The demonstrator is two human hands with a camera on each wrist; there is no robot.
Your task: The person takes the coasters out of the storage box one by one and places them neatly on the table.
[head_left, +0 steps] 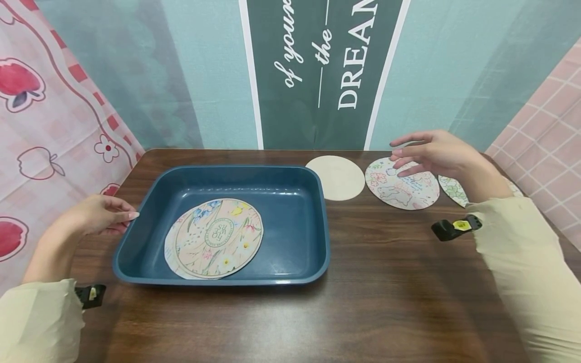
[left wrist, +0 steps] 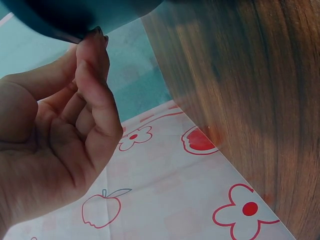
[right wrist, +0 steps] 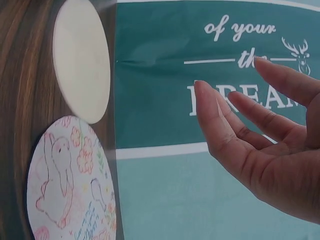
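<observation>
Overhead first, from the head camera: a dark brown wooden worktop (head_left: 363, 282) carries a deep blue rectangular plastic tray (head_left: 299, 201) with its long side running left to right. Flat inside the tray lie round floral paper discs (head_left: 215, 238) (at least two, overlapping). The left hand (head_left: 97, 214) rests its fingertips against the tray's left rim, fingers lightly bent. Beyond the tray's far right corner lies a plain cream round disc (head_left: 336, 176), then to its right a white round disc with a crayon rabbit drawing (head_left: 403, 189), then a third disc with green scribbles (head_left: 451, 190), partly hidden. The right hand (head_left: 436, 151) hovers open just above the rabbit disc, fingers spread and pointing left, holding nothing; it is by far the nearer hand to that disc.

Next, the left wrist view: fingertips (left wrist: 92, 42) touch the tray's rim from below, the other fingers loosely curled.

Last, the right wrist view: the open palm sits apart from the rabbit disc, which lies directly below the fingers.
</observation>
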